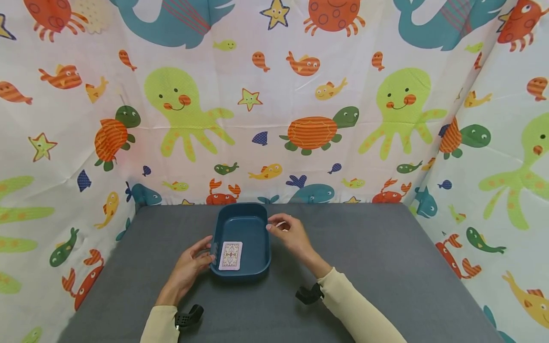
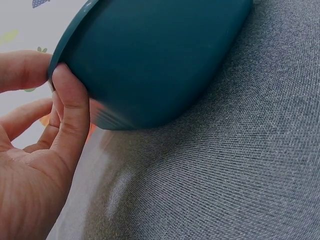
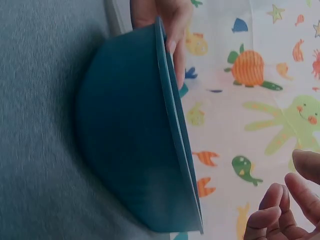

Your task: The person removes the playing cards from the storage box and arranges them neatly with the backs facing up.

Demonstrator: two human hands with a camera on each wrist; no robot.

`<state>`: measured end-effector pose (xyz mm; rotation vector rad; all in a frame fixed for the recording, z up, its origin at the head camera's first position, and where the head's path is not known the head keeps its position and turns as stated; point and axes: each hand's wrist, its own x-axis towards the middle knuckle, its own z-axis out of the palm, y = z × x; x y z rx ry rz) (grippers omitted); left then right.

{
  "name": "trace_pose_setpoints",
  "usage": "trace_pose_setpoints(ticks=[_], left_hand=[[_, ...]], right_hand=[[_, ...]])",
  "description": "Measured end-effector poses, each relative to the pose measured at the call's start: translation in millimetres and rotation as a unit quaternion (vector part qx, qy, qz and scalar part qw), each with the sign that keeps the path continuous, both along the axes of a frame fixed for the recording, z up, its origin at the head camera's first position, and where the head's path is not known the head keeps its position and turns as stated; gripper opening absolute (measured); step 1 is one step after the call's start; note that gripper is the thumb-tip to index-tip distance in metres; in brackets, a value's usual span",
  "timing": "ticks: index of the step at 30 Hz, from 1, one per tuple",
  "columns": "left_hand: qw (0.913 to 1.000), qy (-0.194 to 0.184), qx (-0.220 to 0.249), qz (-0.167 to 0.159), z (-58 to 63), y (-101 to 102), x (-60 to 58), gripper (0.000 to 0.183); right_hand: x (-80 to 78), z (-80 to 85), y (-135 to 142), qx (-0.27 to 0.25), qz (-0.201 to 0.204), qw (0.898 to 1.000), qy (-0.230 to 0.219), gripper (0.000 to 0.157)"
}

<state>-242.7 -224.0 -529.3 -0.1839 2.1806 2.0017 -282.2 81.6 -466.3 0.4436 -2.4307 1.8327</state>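
Note:
A dark teal rectangular bin [image 1: 246,238] with rounded corners sits on the grey table. Inside it, near its front left corner, lies a playing card [image 1: 230,256] or small pack, patterned back up. My left hand [image 1: 188,267] is at the bin's left side, and in the left wrist view its thumb and forefinger pinch the rim [image 2: 67,42]. Beside the bin's right rim is my right hand [image 1: 293,238], its fingers loosely bent. In the right wrist view those fingers [image 3: 270,210] are apart from the bin wall and nothing shows between them.
Grey cloth covers the table [image 1: 364,267]. A white curtain [image 1: 261,124] printed with sea animals hangs behind it and along both sides. Each wrist carries a black strap-on device, one on the left [image 1: 188,317] and one on the right [image 1: 310,294].

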Motion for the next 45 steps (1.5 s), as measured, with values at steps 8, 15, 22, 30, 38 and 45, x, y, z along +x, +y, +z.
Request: trace_pose_setpoints(ticks=[8,15,22,30,38,45], left_hand=[[1.0000,0.001,0.002,0.000,2.2,0,0.3,0.062],[0.9999,0.005,-0.010,-0.002,1.6,-1,0.7,0.064],[0.9999,0.001,-0.012,0.002,1.8,0,0.5,0.063],[1.0000,-0.001,-0.007,-0.003,3.1,2,2.4,0.062],[1.0000,0.000,-0.001,-0.005,3.2,1,1.4,0.061],[1.0000,0.000,0.005,-0.008,3.1,1,1.9,0.060]], right_hand=[[9.8,1.5,-19,0.006,0.010,1.000,0.011,0.018],[15.0,3.7,-37,0.011,0.035,0.999,0.008,0.023],[14.8,0.5,-56,0.017,0.057,0.998,0.000,0.026],[13.7,-2.4,-75,0.033,0.067,0.996,-0.056,0.026],[4.8,-10.2,-87,0.075,0.063,0.993,-0.059,0.034],[-6.0,-17.7,-95,0.128,0.057,0.988,-0.062,0.041]])
